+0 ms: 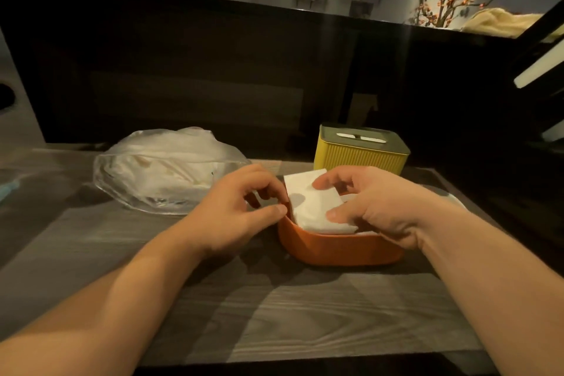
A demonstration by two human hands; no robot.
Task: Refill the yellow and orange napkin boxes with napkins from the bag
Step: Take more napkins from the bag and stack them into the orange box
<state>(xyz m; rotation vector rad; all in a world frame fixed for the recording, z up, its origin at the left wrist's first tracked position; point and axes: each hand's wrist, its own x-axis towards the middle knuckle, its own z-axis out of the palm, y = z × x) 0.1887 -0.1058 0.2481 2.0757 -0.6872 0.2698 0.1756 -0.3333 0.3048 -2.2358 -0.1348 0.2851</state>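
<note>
The right hand (372, 207) curls thumb and fingers, its grip holding the white napkins (311, 201) in the one orange box (335, 249) on the table (305, 314). The left hand (241, 210) curls at that box's left rim; I cannot tell what its grip holds. One yellow box (361, 157) stands behind the orange box, one bag (164, 168) to its left.

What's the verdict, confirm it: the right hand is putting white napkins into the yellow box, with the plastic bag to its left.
Not right: in the head view the right hand is putting white napkins into the orange box, with the plastic bag to its left.
</note>
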